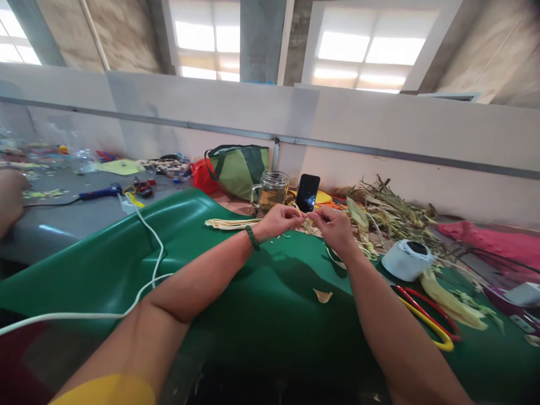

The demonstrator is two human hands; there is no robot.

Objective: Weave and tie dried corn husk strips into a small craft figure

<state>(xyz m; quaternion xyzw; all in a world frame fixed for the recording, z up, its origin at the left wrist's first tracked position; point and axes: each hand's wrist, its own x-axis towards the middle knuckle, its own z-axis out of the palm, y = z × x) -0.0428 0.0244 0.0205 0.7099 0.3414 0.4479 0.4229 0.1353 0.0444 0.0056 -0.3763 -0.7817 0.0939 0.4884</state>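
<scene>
Centrally, pinching a thin, pale, fibrous strip [298, 211] with left hand [278, 220] and right hand [335, 224], both closed to a fingertip hold, almost meeting, just before an upright dark phone [307, 192]. Too small to trace how the strip runs between. Round the left wrist, a glossy green bead bracelet [253, 238]. Beside it, a flattish bundle of dry cream husk [230, 224]. Behind, a smooth glass mug [272, 194], loop-handled, with amber liquid. To the right, a brittle, tangled husk heap [388, 211]; nearer, a squat white spool [405, 263] and looped handles [446, 344], red and yellow. Underneath, slick green sheeting [274, 315], rippled at left, over a grey bench [67, 219]. Further back, a soft green bag [240, 174] against pale panelling [358, 118]; above, bright windows [202, 36] and rough, stained plaster [122, 34]. At far left, another person's blurred arm [10, 194].
</scene>
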